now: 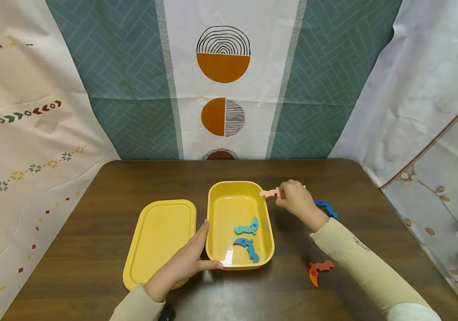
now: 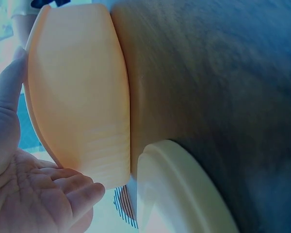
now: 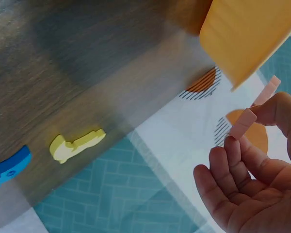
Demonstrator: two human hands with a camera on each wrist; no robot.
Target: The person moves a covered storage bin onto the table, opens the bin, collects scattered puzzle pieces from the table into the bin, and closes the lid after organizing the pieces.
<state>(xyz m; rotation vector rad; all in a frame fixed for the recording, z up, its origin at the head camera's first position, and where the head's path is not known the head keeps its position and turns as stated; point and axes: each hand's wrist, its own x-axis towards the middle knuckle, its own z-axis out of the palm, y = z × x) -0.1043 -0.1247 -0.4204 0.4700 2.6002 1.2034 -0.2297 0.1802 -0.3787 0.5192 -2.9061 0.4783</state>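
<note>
My left hand point(image 1: 186, 261) grips the near left corner of a yellow plastic box point(image 1: 269, 227), thumb at the near rim and fingers along the left wall. Inside the box lie a teal toy knife point(image 1: 246, 228) and a blue-teal toy knife point(image 1: 249, 248), both with curved blades. Up at the box's far right rim, my right hand point(image 1: 298, 198) pinches a small pink toy knife point(image 1: 270, 193) between thumb and fingers. One end of it reaches over the rim; in the right wrist view the fingers cover its middle.
A yellow lid point(image 1: 160, 243) lies flat left of the box, partly under my left forearm. Right of the box are a blue toy knife point(image 1: 326, 208), an orange toy knife point(image 1: 319, 271) and a pale yellow one point(image 3: 77, 144) near the far edge. Patterned cloth point(image 1: 132, 89) hangs behind the wooden table point(image 1: 84, 223).
</note>
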